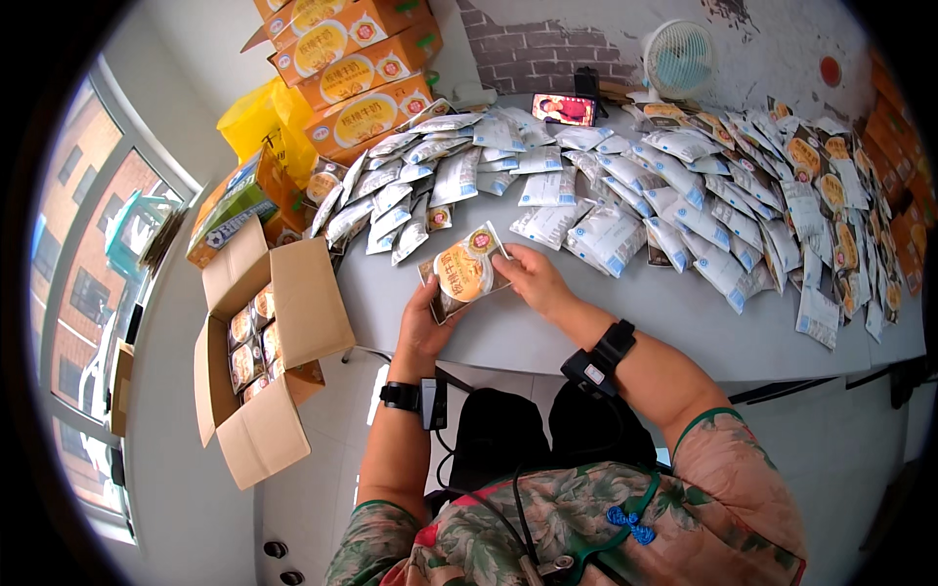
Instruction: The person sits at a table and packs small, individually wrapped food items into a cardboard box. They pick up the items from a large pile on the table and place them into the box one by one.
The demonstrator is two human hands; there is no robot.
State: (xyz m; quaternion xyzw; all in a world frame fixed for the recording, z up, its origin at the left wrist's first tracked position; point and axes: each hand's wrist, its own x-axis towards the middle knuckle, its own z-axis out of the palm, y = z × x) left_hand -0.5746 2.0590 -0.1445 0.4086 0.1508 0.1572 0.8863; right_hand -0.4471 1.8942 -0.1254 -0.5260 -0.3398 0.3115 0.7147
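Note:
A brown drink pouch (464, 272) with a round cream-and-orange picture is held over the table between my two hands. My left hand (427, 322) grips its lower left edge, thumb on the front. At its right edge, my right hand (533, 278) pinches it between thumb and fingers. Beyond my hands, many pouches lie in overlapping heaps, most with the white printed side up; one white-sided pouch (607, 236) lies near my right hand. To the left stands an open cardboard carton (311, 308) with several brown pouches (247, 364) packed upright inside.
Orange printed boxes (363, 117) are stacked at the back left, beside a yellow plastic bag (267, 124). A phone (563, 110) and a small fan (678, 60) stand at the grey table's (659, 337) back. The carton's flaps spread outward near the table's left edge.

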